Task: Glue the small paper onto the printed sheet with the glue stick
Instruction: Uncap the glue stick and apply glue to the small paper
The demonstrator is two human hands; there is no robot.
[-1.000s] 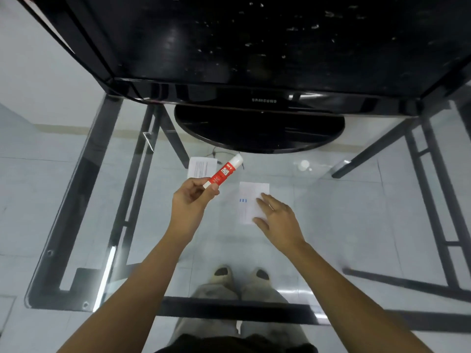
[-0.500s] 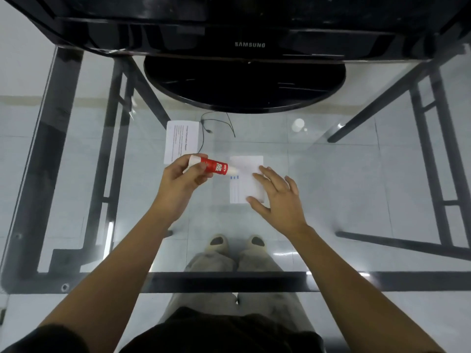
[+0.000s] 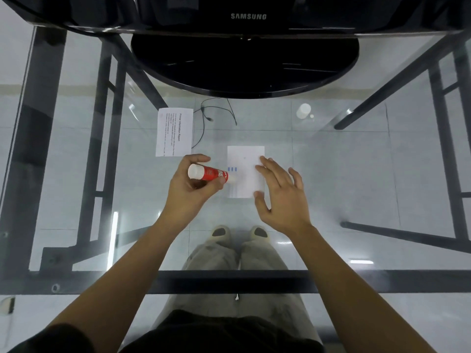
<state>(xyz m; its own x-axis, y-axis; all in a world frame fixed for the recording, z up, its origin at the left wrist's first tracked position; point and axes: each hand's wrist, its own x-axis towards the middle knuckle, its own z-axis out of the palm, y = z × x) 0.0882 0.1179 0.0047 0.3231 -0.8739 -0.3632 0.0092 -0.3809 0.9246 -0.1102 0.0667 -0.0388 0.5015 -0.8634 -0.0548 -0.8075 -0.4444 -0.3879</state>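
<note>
**Glue stick at the edge of the small paper**

My left hand (image 3: 193, 186) holds the red glue stick with white base (image 3: 207, 172); its label is half hidden and unreadable. Its tip meets the small white paper (image 3: 244, 171) (right corner hidden), which my open right hand (image 3: 281, 197) touches. The white printed sheet (image 3: 174, 131) reads "Printer Information Report". The black monitor (image 3: 248, 16) says SAMSUNG.

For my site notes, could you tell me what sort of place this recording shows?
Probably an office or home desk corner: a glass table on a black metal frame, a Samsung monitor on its round stand, a printed sheet beside it, and pale tiled floor beneath.
</note>
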